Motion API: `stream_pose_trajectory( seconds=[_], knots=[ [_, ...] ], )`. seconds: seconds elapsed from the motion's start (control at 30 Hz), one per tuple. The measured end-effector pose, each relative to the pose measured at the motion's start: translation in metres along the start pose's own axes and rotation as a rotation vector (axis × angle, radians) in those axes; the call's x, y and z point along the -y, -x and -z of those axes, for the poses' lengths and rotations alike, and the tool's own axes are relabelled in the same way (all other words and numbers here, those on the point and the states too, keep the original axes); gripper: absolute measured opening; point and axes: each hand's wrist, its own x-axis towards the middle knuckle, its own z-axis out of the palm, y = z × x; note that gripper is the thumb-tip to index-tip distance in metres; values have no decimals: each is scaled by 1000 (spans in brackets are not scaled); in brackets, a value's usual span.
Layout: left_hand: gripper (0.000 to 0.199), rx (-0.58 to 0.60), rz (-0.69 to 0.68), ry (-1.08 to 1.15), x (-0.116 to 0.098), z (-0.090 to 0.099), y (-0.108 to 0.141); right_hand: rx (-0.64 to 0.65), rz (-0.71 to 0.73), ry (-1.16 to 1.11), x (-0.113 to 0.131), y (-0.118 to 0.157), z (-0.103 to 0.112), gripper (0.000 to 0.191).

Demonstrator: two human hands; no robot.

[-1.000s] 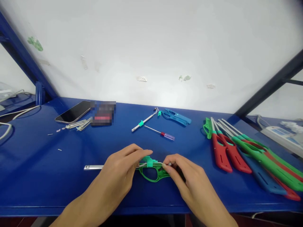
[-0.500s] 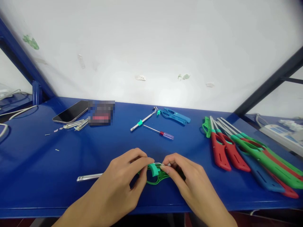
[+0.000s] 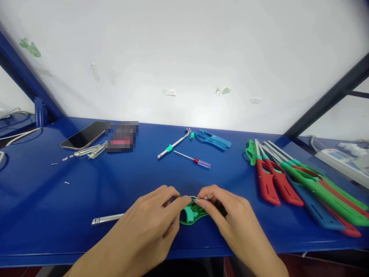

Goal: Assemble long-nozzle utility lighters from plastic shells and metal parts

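My left hand (image 3: pixel 157 217) is closed, its fingertips pinching at one end of a thin white wire (image 3: pixel 194 197). The thumb and forefinger of my right hand (image 3: pixel 227 211) pinch the wire's other end, over the right part of an opened green lighter shell (image 3: pixel 198 221). Inside that shell sits a teal trigger (image 3: pixel 189 214). A silver lighter barrel (image 3: pixel 107 219) sticks out to the left from behind my left hand. My hands cover both ends of the shell.
Beyond my hands lie a screwdriver (image 3: pixel 197 161), a loose lighter barrel (image 3: pixel 174 147) with wires and a blue lighter shell (image 3: pixel 215 140). Several assembled lighters (image 3: pixel 268 182) are piled at right, beside a green shell piece (image 3: pixel 251 152). A phone (image 3: pixel 85 135) and clear parts (image 3: pixel 89 151) lie at left.
My left fingertips have moved from the teal trigger up to the white wire. The trigger now sits lower in the shell. The view has shifted slightly.
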Motion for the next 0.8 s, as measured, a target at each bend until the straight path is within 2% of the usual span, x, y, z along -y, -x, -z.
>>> stream_pose_trajectory(
  seconds=[0.17, 0.4, 0.63, 0.7, 0.8],
  knots=[
    [35, -5, -53, -40, 2, -3, -1, 7, -2, -5, 0, 0, -1, 14],
    [31, 19, -51, -81, 1, -2, 1, 8, 3, -24, 0, 1, 0, 14],
    [57, 96, -49, -97, 2, 8, -2, 4, -5, -35, 0, 0, -1, 13],
    [57, 89, -20, -99, 2, 10, -1, -27, 12, -49, -1, -1, -1, 11],
    [48, 85, 11, -104, 3, 7, 0, -73, 23, -73, -2, 1, -1, 9]
  ],
)
